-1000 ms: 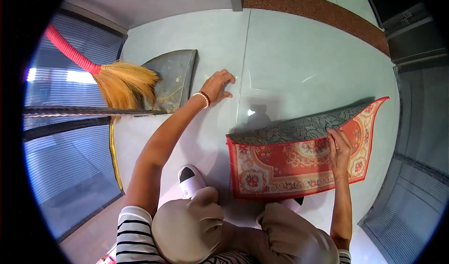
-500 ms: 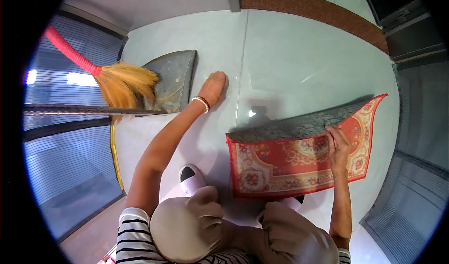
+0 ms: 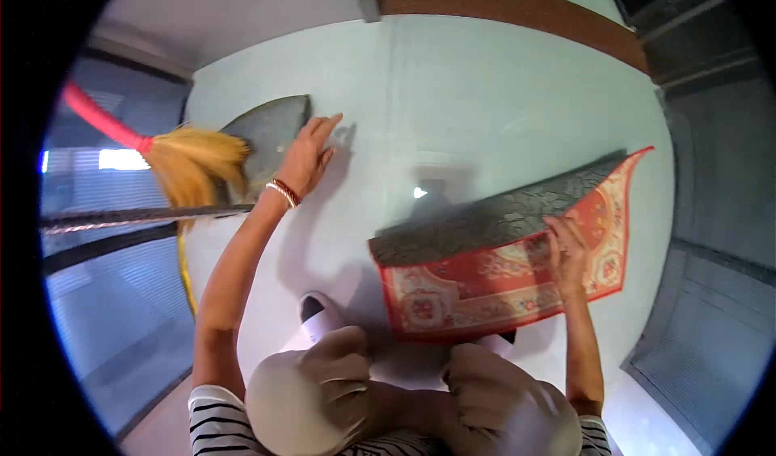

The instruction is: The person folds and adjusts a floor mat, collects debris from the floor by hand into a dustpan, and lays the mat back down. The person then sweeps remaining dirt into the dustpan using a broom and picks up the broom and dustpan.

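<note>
My right hand (image 3: 569, 254) pinches the folded edge of a red floral doormat (image 3: 477, 282). The mat's far part is folded back over, so its grey patterned underside (image 3: 493, 217) shows. My left hand (image 3: 305, 161) is lifted with fingers apart, holding nothing. It hovers beside the right edge of a grey dustpan (image 3: 271, 137) and partly overlaps it in view; whether they touch I cannot tell. A straw broom (image 3: 198, 158) with a pink handle rests over the dustpan's left part.
A long thin rod (image 3: 145, 217) runs from the left edge to the dustpan. Slippered feet (image 3: 322, 314) stand close below my knees, one partly behind the mat. Ribbed glass panels (image 3: 113, 294) flank the pale tiled floor (image 3: 517, 92). A brown threshold strip (image 3: 501, 2) crosses the far end.
My left hand has moved left from the floor towards the dustpan, and its curled fingers have spread. My right hand keeps hold of the mat. The view has shifted slightly.
</note>
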`<state>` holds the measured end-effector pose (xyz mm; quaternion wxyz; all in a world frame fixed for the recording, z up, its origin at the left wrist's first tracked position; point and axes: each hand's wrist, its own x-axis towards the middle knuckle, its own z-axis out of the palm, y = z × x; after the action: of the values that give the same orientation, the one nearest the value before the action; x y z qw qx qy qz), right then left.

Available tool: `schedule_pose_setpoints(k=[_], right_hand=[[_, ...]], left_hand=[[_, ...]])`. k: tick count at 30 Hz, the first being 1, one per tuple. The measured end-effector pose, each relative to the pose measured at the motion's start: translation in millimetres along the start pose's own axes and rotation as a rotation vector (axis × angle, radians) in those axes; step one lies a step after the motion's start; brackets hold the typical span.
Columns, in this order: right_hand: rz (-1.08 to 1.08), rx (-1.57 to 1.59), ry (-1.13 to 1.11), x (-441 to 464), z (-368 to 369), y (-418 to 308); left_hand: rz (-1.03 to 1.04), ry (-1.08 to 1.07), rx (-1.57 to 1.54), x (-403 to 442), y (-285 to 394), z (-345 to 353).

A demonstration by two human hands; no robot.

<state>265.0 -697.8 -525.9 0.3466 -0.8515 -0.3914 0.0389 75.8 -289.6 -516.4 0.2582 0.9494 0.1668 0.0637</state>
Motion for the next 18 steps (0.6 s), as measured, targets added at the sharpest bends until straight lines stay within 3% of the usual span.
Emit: schedule_pose_setpoints(k=[2, 8, 12, 14, 16, 18], right_hand=[[0.07, 0.047, -0.001, -9.6, -2.9, -4.4], [0.126, 0.046, -0.007, -14.6, -10.3, -13.2], [0.094, 0.046, 0.015, -9.3, -7.1, -13.7], [0.093, 0.046, 0.022, -9.1, -5.7, -14.3], [0.163, 0.064, 0.014, -9.7, -6.5, -14.8], [0.196, 0.065, 0.005, -9.3, -5.8, -15.1]], left_hand=[[0.117, -0.028, -0.036, 2.1, 17.0, 32.1], [0.179, -0.205, -0.313, 19.1, 72.0, 68.7], [0.081, -0.443, -0.544, 4.8, 129.9, 85.7], [0.295, -0.258, -0.355, -13.5, 151.6, 97.5], [0.35, -0.249, -0.308, -21.3, 149.6, 108.0], [0.248, -0.421, -0.406, -21.9, 128.3, 117.2]])
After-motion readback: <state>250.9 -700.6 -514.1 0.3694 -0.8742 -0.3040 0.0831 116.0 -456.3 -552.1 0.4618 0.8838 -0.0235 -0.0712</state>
